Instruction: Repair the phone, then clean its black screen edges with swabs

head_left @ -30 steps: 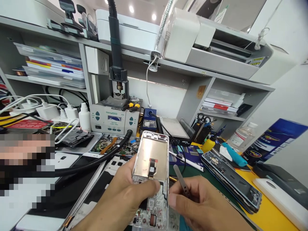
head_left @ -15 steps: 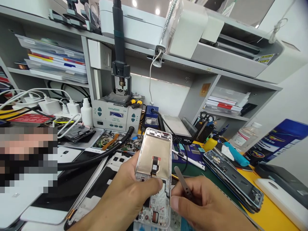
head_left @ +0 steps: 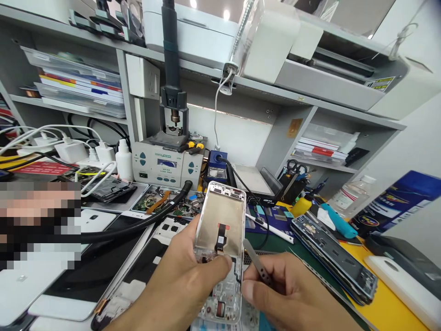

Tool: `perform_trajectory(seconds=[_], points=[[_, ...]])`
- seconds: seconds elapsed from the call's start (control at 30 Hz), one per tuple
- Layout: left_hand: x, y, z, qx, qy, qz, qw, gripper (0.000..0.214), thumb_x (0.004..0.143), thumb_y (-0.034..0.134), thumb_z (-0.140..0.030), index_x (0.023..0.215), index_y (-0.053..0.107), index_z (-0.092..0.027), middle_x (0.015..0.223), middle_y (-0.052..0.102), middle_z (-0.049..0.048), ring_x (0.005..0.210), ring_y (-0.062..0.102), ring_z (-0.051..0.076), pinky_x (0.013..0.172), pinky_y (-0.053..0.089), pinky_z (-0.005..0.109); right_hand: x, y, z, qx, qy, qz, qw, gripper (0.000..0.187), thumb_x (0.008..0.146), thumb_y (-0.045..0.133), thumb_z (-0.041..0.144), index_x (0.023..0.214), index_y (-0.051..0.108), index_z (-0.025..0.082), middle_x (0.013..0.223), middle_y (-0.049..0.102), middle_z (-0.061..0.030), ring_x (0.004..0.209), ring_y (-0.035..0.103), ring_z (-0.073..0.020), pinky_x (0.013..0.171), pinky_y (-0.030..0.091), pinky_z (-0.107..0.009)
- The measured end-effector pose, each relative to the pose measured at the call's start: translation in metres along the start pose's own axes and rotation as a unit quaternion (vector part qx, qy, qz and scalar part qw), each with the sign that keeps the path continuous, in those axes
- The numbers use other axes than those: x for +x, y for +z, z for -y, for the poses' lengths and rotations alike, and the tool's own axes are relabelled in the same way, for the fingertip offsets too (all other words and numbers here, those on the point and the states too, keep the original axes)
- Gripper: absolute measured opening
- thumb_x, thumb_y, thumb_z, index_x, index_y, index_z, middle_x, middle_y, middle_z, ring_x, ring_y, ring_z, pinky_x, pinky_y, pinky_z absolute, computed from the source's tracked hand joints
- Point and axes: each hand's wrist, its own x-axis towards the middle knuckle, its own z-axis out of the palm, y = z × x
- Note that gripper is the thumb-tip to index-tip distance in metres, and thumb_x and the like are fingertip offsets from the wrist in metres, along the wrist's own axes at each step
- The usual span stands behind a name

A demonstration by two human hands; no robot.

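My left hand grips an opened phone from its left side, thumb pressed across the lower half. The phone is a white frame with a gold-coloured plate in its upper part. A short black flex cable lies over that plate, near bare inner parts below. Between the fingers of my right hand is a pair of grey metal tweezers, rounded end up, with small holes along the body; its tips are hidden. The right fingertips are at the phone's lower right edge.
A hot-air station stands behind, its black hose running left. Phone parts and a tray of boards lie left. At right are a stack of phone frames, a clear bottle and a white pen-like stick.
The tweezers and right hand have shifted slightly left, closer against the phone. The phone has tilted a little; my left hand keeps its grip.
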Motion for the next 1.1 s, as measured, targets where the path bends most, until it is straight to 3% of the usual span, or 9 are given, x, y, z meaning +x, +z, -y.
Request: perform_trajectory(seconds=[0.23,0.33,0.43,0.63,0.87,1.1], points=[[0.002,-0.005,0.006,-0.002,-0.004,0.001,1.000,0.040,0.075,0.068,-0.006,0.111,0.062,-0.021,0.073,0.066,-0.0049,0.069,0.058,0.013,0.064,0.042,0.022,-0.005,-0.005,-0.001,-0.036,0.015,-0.005,0.999,0.043,0.086,0.071,0.060,0.078,0.057,0.019,0.058,0.034,0.0104,0.050,0.024,-0.0073,0.045,0.016,-0.025],[0.004,-0.007,0.006,-0.003,-0.022,0.020,1.000,0.025,0.077,0.071,-0.013,0.100,0.065,-0.020,0.072,0.062,-0.0040,0.066,0.054,0.012,0.062,0.041,0.023,-0.006,-0.006,0.000,-0.059,0.015,-0.036,0.998,0.049,0.084,0.067,0.068,0.086,0.061,0.019,0.061,0.038,0.0090,0.054,0.029,-0.0091,0.048,0.021,-0.024],[0.003,-0.006,0.006,-0.018,-0.031,0.034,0.999,0.018,0.078,0.074,-0.016,0.094,0.065,-0.019,0.072,0.062,-0.0031,0.065,0.054,0.012,0.063,0.043,0.022,-0.005,-0.006,0.001,-0.066,0.010,-0.032,0.997,0.045,0.085,0.068,0.062,0.078,0.059,0.019,0.058,0.037,0.0089,0.054,0.028,-0.0095,0.049,0.020,-0.026],[0.003,-0.005,0.008,-0.008,-0.042,0.015,0.999,0.032,0.072,0.077,-0.013,0.102,0.068,-0.020,0.071,0.065,-0.0033,0.069,0.059,0.014,0.066,0.045,0.022,-0.004,-0.005,0.004,-0.089,-0.002,-0.027,0.996,0.033,0.089,0.063,0.049,0.076,0.056,0.020,0.060,0.038,0.0075,0.056,0.030,-0.0107,0.050,0.022,-0.026],[0.002,-0.004,0.012,0.054,-0.042,-0.059,0.996,0.062,0.061,0.084,-0.018,0.120,0.066,-0.021,0.069,0.067,-0.0033,0.072,0.064,0.017,0.067,0.044,0.022,-0.003,-0.004,0.006,-0.151,-0.012,-0.023,0.988,0.024,0.088,0.058,0.033,0.070,0.053,0.020,0.058,0.038,0.0072,0.056,0.032,-0.0104,0.050,0.024,-0.025],[0.001,-0.002,0.011,0.039,-0.005,-0.034,0.999,0.072,0.064,0.086,-0.026,0.131,0.062,-0.021,0.082,0.076,0.0020,0.078,0.068,0.020,0.076,0.049,0.027,-0.007,-0.004,0.009,-0.162,-0.004,-0.038,0.986,0.032,0.095,0.050,0.043,0.073,0.053,0.019,0.060,0.044,0.0059,0.055,0.037,-0.0104,0.050,0.029,-0.023]])
